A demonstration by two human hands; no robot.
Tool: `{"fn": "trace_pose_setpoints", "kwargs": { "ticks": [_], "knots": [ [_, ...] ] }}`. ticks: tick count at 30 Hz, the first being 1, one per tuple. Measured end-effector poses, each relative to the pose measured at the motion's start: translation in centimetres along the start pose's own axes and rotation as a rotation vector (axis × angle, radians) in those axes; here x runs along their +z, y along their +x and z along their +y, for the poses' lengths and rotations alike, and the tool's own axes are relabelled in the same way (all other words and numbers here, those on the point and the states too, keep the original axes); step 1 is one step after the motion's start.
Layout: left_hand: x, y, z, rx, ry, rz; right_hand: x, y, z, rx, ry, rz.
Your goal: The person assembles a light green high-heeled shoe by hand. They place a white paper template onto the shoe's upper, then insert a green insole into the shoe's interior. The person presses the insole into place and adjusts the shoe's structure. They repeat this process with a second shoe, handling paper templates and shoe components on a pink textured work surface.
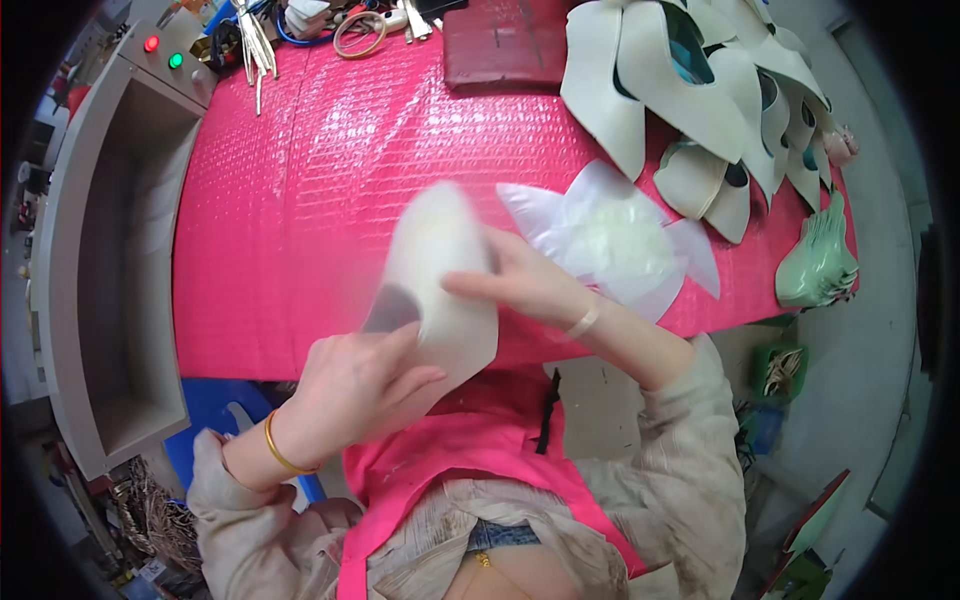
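Pink quilted plastic sheet covers the table (290, 200); grey metal machine housing (95, 260) with a red and a green button sits at 9 o'clock.

Cream-white pointed shoe upper (435, 270), motion-blurred, is held above the table's near edge, toe toward 12 o'clock, dark opening at its lower left.

Left hand (355, 385), gold bangle on the wrist, sits at 7 o'clock of the upper: fingers curled partway, gripping its lower rear edge.

Right hand (525, 280), pale band on the wrist, sits at 3 o'clock of the upper: fingers extended and pressed against its right side, thumb underneath. Pinch grip, hand mostly flat.

Translucent white plastic wrap pieces (610, 240) lie on the table just beyond the right hand, at 2 o'clock of the upper.

Row of finished cream-white pointed shoes (700, 90) lies at 1 o'clock, well apart. Dark red pad (505, 45) at 12 o'clock. Stack of mint-green pieces (818, 262) at 3 o'clock by the table's edge. Tools and a tape ring (360, 35) at the far edge.
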State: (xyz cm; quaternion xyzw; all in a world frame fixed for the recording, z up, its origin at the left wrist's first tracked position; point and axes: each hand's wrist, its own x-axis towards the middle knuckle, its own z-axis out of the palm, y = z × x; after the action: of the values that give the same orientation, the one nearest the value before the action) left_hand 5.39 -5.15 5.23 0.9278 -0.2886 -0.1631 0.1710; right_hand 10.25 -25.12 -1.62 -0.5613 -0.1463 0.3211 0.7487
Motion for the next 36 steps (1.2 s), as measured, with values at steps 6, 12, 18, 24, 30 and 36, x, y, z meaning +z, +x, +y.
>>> {"fn": "trace_pose_setpoints", "kwargs": {
  "ticks": [6,12,18,24,30,36],
  "knots": [
    [-0.3,-2.9,-6.2,0.004,-1.04,0.622,4.4,2.2,0.8,-0.023,0.015,-0.248],
    [4.0,2.1,-12.5,-0.277,-0.928,0.477,-1.2,3.1,2.5,-0.356,-1.01,0.453],
    [0.6,6.3,-7.4,0.185,0.123,0.764,-8.5,-4.8,1.5,-0.23,-1.413,0.514],
    [5.5,14.5,-1.3,0.287,-0.53,0.21,-8.2,-4.4,3.0,-0.411,-1.871,0.412],
    [7.7,18.1,-1.8,0.02,-0.931,-0.004,-8.1,-3.4,2.3,-0.37,-2.029,0.25],
    [8.3,17.8,-1.8,0.022,-0.882,0.028,-9.5,-3.1,2.6,-0.434,-1.973,0.301]
  ]
}}
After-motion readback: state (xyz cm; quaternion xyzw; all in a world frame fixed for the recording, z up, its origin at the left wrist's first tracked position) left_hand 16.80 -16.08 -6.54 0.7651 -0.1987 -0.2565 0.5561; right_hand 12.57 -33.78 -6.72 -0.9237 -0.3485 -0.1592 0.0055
